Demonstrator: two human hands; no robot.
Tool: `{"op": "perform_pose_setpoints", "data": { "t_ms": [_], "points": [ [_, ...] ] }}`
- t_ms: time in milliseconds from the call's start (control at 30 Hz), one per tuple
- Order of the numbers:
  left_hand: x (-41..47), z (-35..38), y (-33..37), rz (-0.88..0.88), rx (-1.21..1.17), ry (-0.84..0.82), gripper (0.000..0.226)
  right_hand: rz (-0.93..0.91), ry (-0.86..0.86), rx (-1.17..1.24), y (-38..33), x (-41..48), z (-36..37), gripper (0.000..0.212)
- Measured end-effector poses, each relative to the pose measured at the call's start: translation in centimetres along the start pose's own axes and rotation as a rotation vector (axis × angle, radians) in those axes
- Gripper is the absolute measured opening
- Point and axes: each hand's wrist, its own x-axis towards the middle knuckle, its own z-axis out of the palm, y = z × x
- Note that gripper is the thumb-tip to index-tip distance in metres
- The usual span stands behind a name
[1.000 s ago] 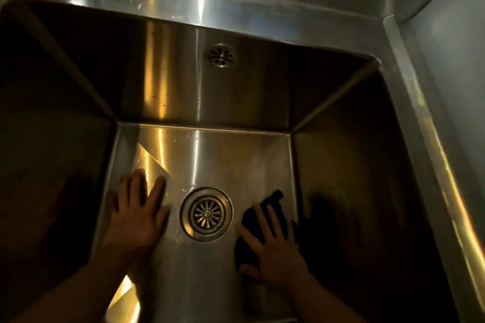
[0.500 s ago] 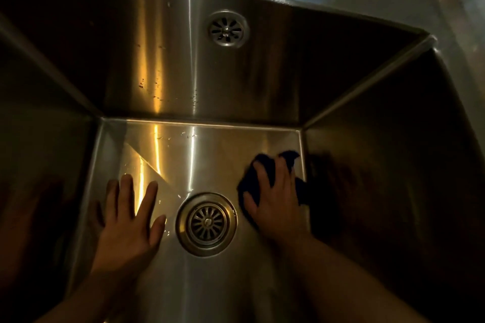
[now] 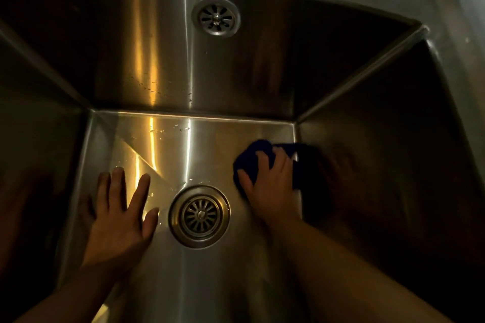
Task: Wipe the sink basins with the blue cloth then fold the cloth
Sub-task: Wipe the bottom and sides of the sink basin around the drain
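I look down into a deep stainless steel sink basin (image 3: 199, 139). My right hand (image 3: 273, 186) presses the dark blue cloth (image 3: 253, 158) onto the basin floor, close to the right wall and the far right corner. The cloth bunches under my fingers and pokes out past them on the far side. My left hand (image 3: 119, 217) lies flat on the floor left of the round drain (image 3: 200, 216), fingers spread and holding nothing.
An overflow grille (image 3: 216, 18) sits high on the back wall. Water droplets speckle the back wall and the floor near it. The left and right walls are dark. The sink rim and a steel ledge (image 3: 446, 8) run along the top right.
My right hand has slid the cloth away from me along the right side of the floor, from beside the drain toward the far right corner. My left hand stays planted; the view has closed in.
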Motion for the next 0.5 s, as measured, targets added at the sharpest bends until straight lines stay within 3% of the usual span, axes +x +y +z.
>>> {"op": "perform_pose_setpoints", "data": {
  "t_ms": [133,333,500],
  "points": [
    [-0.2,-0.6,0.3,-0.006,-0.024,-0.012,0.066,-0.110,-0.086,-0.175,1.5,-10.8,-0.5,0.063],
    [-0.1,-1.3,0.6,0.004,-0.043,-0.019,0.067,-0.572,-0.231,-0.400,5.1,-17.8,-1.8,0.091],
    [-0.1,-1.2,0.5,0.004,-0.033,-0.020,0.068,-0.556,-0.280,-0.460,4.3,-16.6,-2.7,0.089]
  ]
}}
